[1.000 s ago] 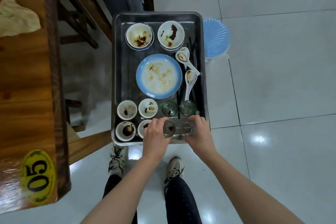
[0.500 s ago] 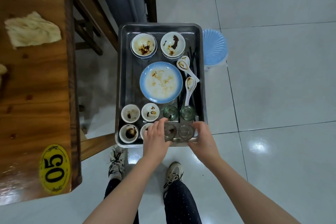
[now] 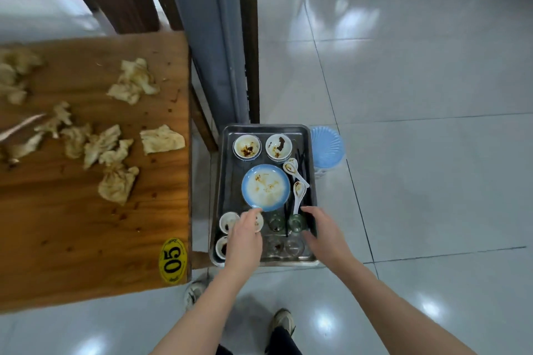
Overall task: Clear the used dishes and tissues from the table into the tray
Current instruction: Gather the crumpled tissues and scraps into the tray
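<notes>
Crowding the steel tray [image 3: 221, 170], which stands just beside the right edge of the bench [image 3: 86, 239], are two stained bowls [image 3: 247, 147] at the far end, a blue plate [image 3: 265, 186] in the middle, two white spoons [image 3: 298, 192] along its right side, small cups [image 3: 229, 222] at the near left and four glasses [image 3: 294, 246] at the near right. A ribbed blue stool [image 3: 327, 150] stands past the tray's far right corner on the glossy tiled floor [image 3: 432, 124], and a dark wooden post [image 3: 248, 37] rises behind the tray. Crumpled tissues [image 3: 134, 82] lie scattered over the bench, none of them in the tray, and a yellow 05 sticker [image 3: 173, 261] marks the near corner. The left hand [image 3: 245, 239] hovers over the small cups and hides part of them, its grip apart and holding nothing; the right hand [image 3: 323, 236] hangs over the tray's near right corner, fingers spread, grip likewise apart. Half a second ago both hands had their fingertips at the near row of glasses; they have since drawn off to either side, leaving those glasses uncovered. The dishes keep their arrangement, while the view has swung up and left, showing far more of the bench and its tissues.
</notes>
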